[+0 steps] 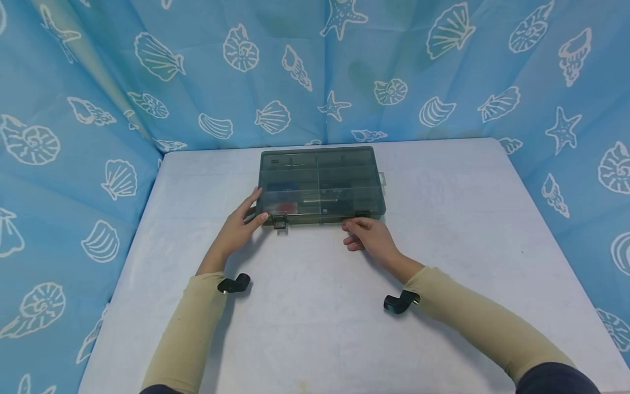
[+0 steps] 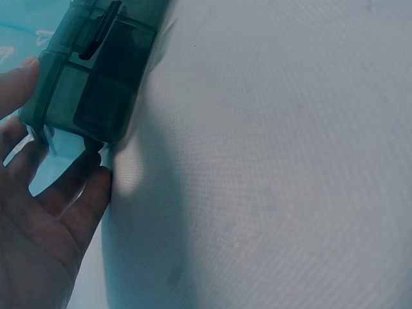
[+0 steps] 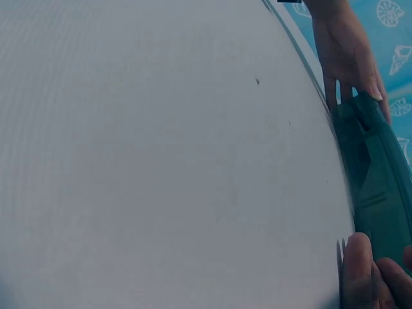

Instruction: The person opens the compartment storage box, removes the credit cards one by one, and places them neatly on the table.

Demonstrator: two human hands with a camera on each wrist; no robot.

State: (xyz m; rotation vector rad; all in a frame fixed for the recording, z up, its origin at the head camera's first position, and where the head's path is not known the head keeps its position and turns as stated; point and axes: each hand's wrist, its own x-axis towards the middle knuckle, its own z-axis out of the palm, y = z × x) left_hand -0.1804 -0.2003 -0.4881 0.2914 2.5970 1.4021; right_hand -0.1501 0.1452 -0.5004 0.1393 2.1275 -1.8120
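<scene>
A translucent dark green storage box (image 1: 344, 178) with divided compartments lies flat at the back of the table, its lid down. My left hand (image 1: 236, 230) holds the box's front left corner, thumb at the front edge and fingers along the left side. At the front right, my right hand (image 1: 373, 238) has curled fingers gripping the front edge, by a latch (image 1: 363, 214); its exact hold is partly hidden. The front left latch (image 1: 280, 224) sticks outward. Through the lid show a red item (image 1: 286, 208) and a blue item (image 1: 285, 186). The left wrist view shows the box's front wall (image 2: 106, 87) close up.
White cloth covers the table (image 1: 305, 312). A blue curtain (image 1: 315, 71) with white shell prints hangs behind the table and along both sides. Small black wrist mounts (image 1: 234, 283) stick out from the tan sleeves (image 1: 189, 328). A clear tab (image 1: 382, 179) juts from the box's right side.
</scene>
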